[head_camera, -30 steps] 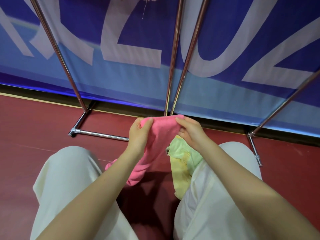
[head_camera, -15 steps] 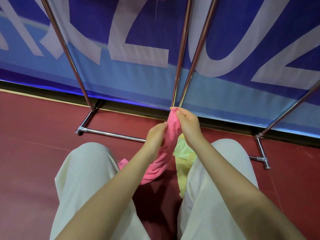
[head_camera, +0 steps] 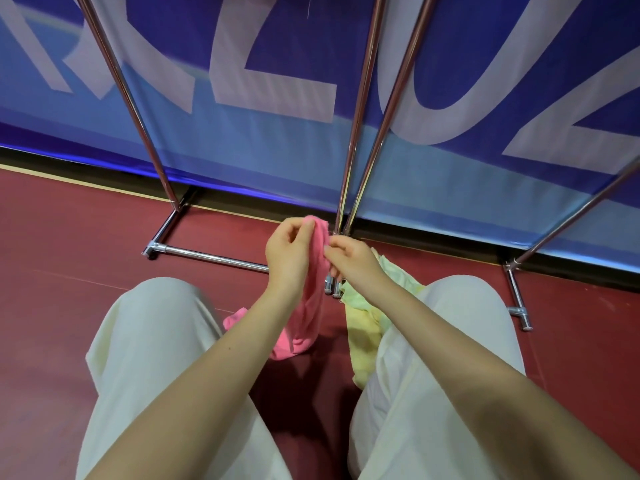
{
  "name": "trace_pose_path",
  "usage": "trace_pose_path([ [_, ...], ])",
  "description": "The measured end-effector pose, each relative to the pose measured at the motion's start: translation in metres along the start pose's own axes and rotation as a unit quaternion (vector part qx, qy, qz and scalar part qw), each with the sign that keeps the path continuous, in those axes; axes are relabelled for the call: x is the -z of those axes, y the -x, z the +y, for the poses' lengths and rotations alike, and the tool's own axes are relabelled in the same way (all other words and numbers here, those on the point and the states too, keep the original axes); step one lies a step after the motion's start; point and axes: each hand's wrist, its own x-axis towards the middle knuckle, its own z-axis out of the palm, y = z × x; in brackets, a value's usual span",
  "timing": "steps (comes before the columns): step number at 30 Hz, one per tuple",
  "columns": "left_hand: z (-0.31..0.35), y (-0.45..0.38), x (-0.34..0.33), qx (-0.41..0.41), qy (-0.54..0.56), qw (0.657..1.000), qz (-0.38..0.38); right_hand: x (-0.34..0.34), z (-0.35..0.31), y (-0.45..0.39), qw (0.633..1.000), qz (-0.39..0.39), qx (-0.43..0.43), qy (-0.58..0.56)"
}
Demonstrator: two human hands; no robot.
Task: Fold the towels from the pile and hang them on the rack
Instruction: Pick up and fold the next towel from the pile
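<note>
A pink towel (head_camera: pixel 313 306) hangs bunched between my two hands, its lower end drooping onto the red floor between my knees. My left hand (head_camera: pixel 289 252) pinches its top edge. Close beside it, my right hand (head_camera: pixel 351 259) grips the same top edge from the right. A pale yellow-green towel (head_camera: pixel 365 327) lies crumpled on the floor against my right leg. The chrome rack (head_camera: pixel 360 109) rises just beyond my hands, its two middle poles almost touching the towel's top.
The rack's floor bars (head_camera: pixel 211 255) and right foot (head_camera: pixel 517 299) sit on the red floor (head_camera: pixel 69 278). A blue banner (head_camera: pixel 277 140) with large white letters stands close behind the rack. My legs in cream trousers (head_camera: pixel 149 358) flank the towels.
My hands have come together on the pink towel's top edge, gathering it from a spread sheet into a narrow bunch. The left hand rose to the top edge.
</note>
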Motion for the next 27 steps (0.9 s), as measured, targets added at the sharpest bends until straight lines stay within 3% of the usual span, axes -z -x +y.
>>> trace_pose_path([
  [5,0.006,-0.007,0.005,-0.016,0.001,0.999,0.036,-0.001,-0.005,0.0,0.997,0.018,0.0,-0.069],
  [8,0.004,-0.012,0.008,-0.004,-0.013,0.999,0.052,-0.002,-0.007,0.001,0.991,-0.012,-0.004,-0.131],
  [11,0.002,-0.011,0.01,0.008,-0.023,0.998,0.061,-0.01,-0.003,0.003,0.994,-0.035,-0.005,-0.099],
  [15,0.001,-0.011,0.01,0.001,-0.033,0.998,0.055,-0.021,0.006,0.003,0.996,0.011,-0.042,-0.079],
  [19,0.001,-0.02,0.015,0.043,-0.037,0.996,0.074,-0.019,0.002,0.0,0.988,0.072,-0.043,-0.133],
  [23,0.005,-0.013,0.007,0.121,-0.098,0.988,-0.005,-0.016,-0.003,-0.001,0.983,0.114,-0.021,-0.14],
  [27,0.0,0.001,0.0,0.088,-0.129,0.984,-0.087,-0.011,-0.002,0.0,0.982,0.125,-0.026,-0.136],
])
